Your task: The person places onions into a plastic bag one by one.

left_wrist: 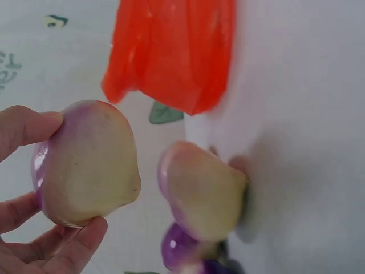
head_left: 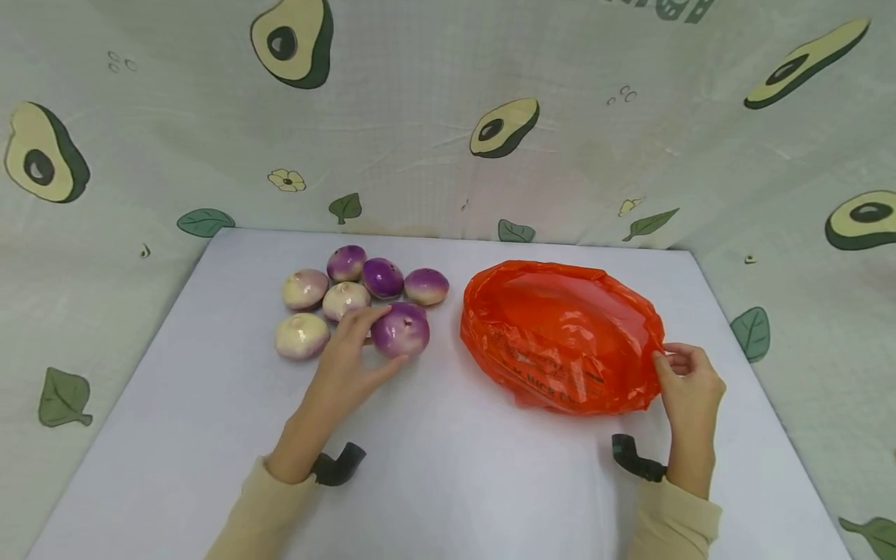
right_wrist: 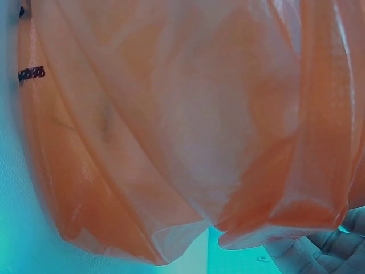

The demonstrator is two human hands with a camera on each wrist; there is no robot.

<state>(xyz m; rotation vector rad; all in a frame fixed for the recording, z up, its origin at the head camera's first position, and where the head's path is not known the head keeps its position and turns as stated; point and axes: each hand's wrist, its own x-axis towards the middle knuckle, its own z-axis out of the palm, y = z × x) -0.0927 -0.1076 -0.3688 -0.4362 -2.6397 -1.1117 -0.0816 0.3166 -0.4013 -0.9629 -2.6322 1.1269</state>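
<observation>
Fingers curled round a purple-top turnip (head_left: 401,333) held above the desk (head_left: 448,482) near the other turnips (head_left: 346,300), the left hand (head_left: 350,354) seems at the pick-up step while the right hand (head_left: 691,389) pinches the red plastic bag (head_left: 553,373), the next move likely calling for a carry to its mouth.

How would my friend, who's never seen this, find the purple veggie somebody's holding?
Find the red plastic bag on the white table. Left of it in the head view is a bunch of round vegetables. The purple vegetable is at the bunch's right front, and unlike its neighbours, it's in the person's left grip.
</observation>
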